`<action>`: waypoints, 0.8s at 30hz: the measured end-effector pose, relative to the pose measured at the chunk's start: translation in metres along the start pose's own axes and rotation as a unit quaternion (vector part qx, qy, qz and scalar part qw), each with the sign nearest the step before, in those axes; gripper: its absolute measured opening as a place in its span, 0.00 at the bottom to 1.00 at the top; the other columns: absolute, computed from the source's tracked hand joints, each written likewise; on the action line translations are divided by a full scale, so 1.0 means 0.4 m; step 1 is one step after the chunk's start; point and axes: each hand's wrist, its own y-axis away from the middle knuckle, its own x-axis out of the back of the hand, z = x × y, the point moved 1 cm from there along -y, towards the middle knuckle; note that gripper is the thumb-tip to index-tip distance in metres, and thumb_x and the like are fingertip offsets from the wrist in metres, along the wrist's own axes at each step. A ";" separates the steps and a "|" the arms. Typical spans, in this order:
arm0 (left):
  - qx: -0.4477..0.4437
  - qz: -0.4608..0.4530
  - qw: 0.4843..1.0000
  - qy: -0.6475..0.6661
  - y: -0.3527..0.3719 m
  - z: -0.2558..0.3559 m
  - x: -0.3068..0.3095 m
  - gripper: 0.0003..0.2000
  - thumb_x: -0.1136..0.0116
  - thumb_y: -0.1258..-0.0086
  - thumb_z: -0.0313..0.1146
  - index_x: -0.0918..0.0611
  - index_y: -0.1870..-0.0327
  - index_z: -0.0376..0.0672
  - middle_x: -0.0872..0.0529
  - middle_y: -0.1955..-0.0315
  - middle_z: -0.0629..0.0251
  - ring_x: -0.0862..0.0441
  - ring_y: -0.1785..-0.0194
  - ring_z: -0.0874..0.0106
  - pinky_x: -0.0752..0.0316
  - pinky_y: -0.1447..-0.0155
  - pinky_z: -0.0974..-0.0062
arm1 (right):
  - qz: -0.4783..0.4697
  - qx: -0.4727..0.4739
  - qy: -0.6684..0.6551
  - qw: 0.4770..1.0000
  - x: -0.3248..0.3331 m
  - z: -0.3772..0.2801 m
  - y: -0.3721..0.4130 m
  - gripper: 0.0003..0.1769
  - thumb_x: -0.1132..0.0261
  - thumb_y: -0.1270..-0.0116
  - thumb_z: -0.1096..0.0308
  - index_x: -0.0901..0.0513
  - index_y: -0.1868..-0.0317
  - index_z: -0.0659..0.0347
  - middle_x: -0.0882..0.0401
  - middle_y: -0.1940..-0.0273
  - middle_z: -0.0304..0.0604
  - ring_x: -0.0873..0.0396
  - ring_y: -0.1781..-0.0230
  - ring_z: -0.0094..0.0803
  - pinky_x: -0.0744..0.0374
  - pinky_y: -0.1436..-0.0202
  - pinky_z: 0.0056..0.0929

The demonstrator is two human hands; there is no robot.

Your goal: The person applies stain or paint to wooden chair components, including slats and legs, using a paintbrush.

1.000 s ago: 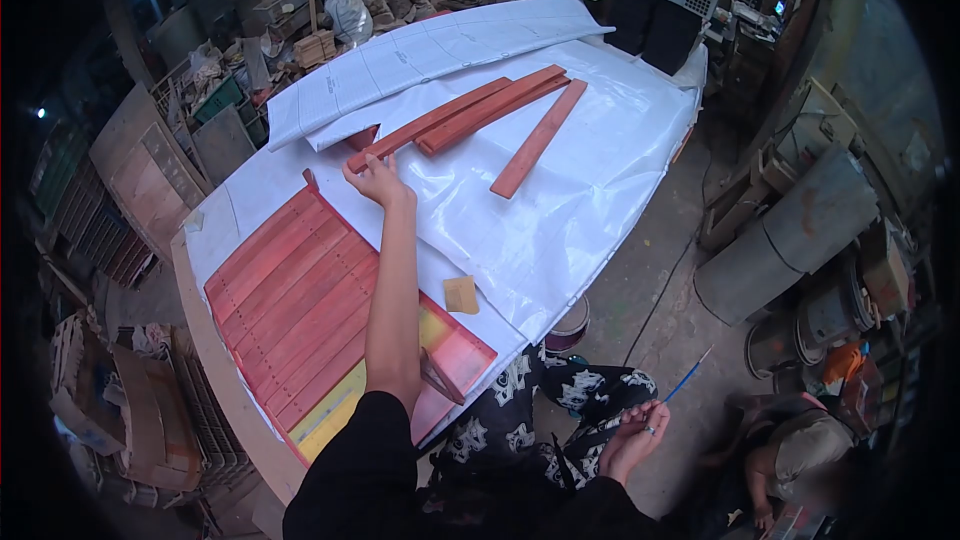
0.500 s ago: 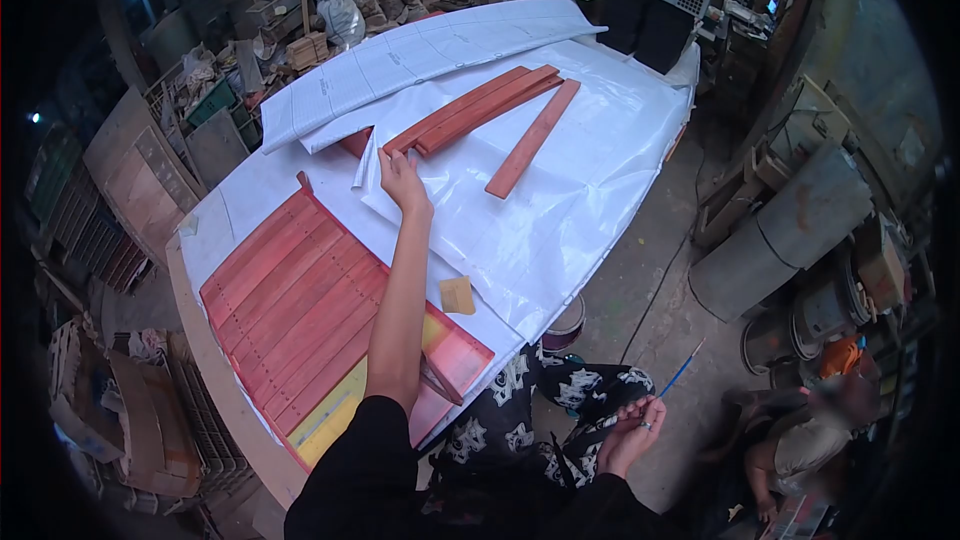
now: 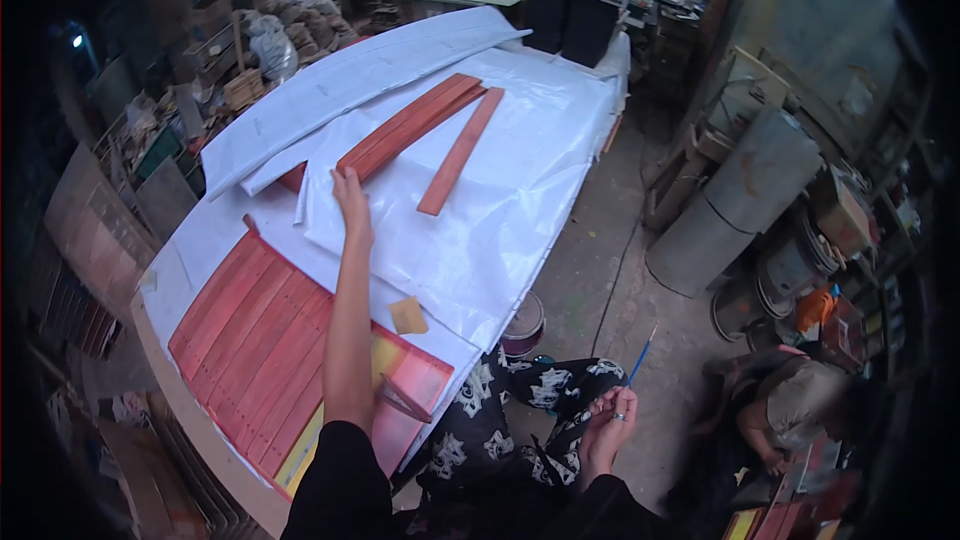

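Observation:
My left hand is closed at the near end of a small stack of red-painted wooden slats, which lie side by side on white plastic sheeting. A single red slat lies apart, to the right of the stack. Under my left forearm is a slatted red panel with a yellow strip along its near side. A small tan square, like sandpaper, rests by the panel's corner. Near my knee, my right hand holds a thin blue paintbrush, bristles up.
A folded white sheet covers the far left of the table. Below the right edge stands a paint can on the floor. A large grey cylinder and buckets line the right side. A seated person works at lower right.
The view has turned, shifting the scene left. The stacked slats now sit closer together, their near ends more even under my left hand. My right hand still holds the paintbrush.

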 end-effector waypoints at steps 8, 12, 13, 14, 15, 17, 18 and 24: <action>-0.164 -0.095 0.980 -0.060 0.301 0.106 0.060 0.24 0.53 0.24 0.35 0.39 0.30 0.36 0.34 0.36 0.53 0.33 0.36 0.64 0.35 0.36 0.67 | -0.011 -0.031 0.054 0.998 0.023 0.010 -0.008 0.08 0.41 0.27 0.65 0.24 0.56 0.61 0.23 0.65 0.36 0.26 0.69 0.20 0.27 0.66 0.19; -0.177 -0.379 0.905 -0.078 0.623 0.144 0.092 0.15 0.55 0.26 0.28 0.27 0.41 0.33 0.20 0.54 0.59 0.24 0.47 0.70 0.31 0.39 0.69 | -0.016 -0.062 0.102 0.993 -0.011 0.020 -0.005 0.10 0.39 0.29 0.66 0.24 0.54 0.62 0.23 0.64 0.36 0.26 0.68 0.21 0.26 0.65 0.19; -0.119 -0.489 0.863 -0.036 0.702 0.170 0.097 0.14 0.54 0.26 0.28 0.25 0.44 0.33 0.18 0.57 0.59 0.22 0.50 0.68 0.29 0.42 0.69 | -0.036 -0.057 0.117 0.991 -0.024 0.019 -0.001 0.10 0.38 0.29 0.66 0.23 0.54 0.63 0.23 0.64 0.36 0.25 0.67 0.21 0.26 0.65 0.19; -0.100 -0.561 0.821 -0.033 0.775 0.162 0.101 0.12 0.52 0.26 0.28 0.22 0.47 0.35 0.17 0.60 0.59 0.20 0.53 0.64 0.28 0.45 0.68 | -0.059 -0.053 0.127 0.989 -0.038 0.024 -0.002 0.10 0.38 0.29 0.66 0.23 0.54 0.63 0.22 0.63 0.36 0.25 0.67 0.20 0.26 0.65 0.19; -0.106 -0.622 0.775 -0.034 0.838 0.138 0.113 0.12 0.51 0.26 0.28 0.22 0.47 0.36 0.17 0.60 0.59 0.20 0.54 0.63 0.27 0.47 0.67 | -0.074 -0.050 0.152 0.984 -0.043 0.033 -0.001 0.10 0.37 0.30 0.66 0.22 0.54 0.63 0.22 0.63 0.36 0.25 0.66 0.20 0.26 0.64 0.19; -0.096 -0.719 0.688 -0.032 0.935 0.066 0.148 0.12 0.49 0.27 0.28 0.21 0.47 0.38 0.17 0.61 0.57 0.19 0.56 0.60 0.25 0.50 0.65 | -0.106 -0.048 0.205 0.972 -0.056 0.042 0.010 0.09 0.37 0.30 0.68 0.21 0.55 0.64 0.21 0.61 0.35 0.25 0.65 0.19 0.27 0.61 0.19; -0.082 -0.755 0.649 -0.031 0.974 0.029 0.164 0.12 0.49 0.28 0.28 0.21 0.47 0.39 0.17 0.62 0.56 0.18 0.56 0.59 0.25 0.51 0.64 | -0.142 -0.038 0.246 0.958 -0.065 0.045 0.015 0.09 0.37 0.30 0.69 0.21 0.55 0.64 0.22 0.62 0.35 0.25 0.65 0.19 0.27 0.61 0.19; -0.159 -0.766 0.593 -0.192 1.027 -0.065 0.197 0.10 0.47 0.31 0.34 0.22 0.55 0.38 0.17 0.61 0.54 0.17 0.56 0.55 0.22 0.53 0.58 | -0.326 0.026 0.392 0.860 -0.118 0.073 0.068 0.07 0.35 0.33 0.72 0.18 0.57 0.66 0.23 0.66 0.37 0.25 0.66 0.21 0.27 0.60 0.20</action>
